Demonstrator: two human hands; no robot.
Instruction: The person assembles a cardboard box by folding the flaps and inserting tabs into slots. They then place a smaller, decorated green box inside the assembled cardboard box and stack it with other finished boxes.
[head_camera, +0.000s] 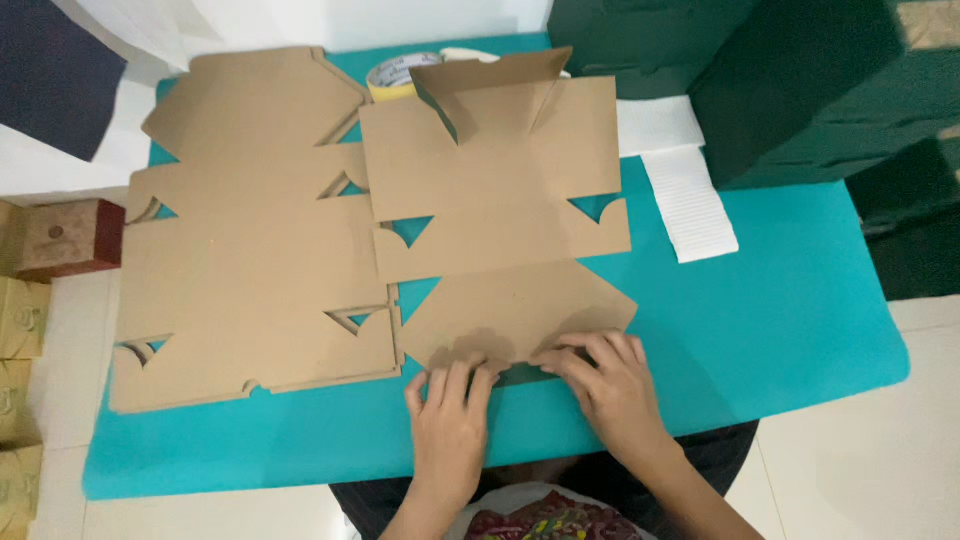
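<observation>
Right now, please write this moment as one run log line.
left hand: pressing near flap | right hand: pressing near flap | cardboard box blank: flat on teal table | tape roll: behind

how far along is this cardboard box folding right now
Early on. Already done: one flap at the far end of the cardboard blank stands up, creased. In hand: the left hand and right hand press the blank's near flap against the teal table. Left: its other panels lie flat, and the stack of flat blanks alongside looks unfolded. The tape roll sits unused.
</observation>
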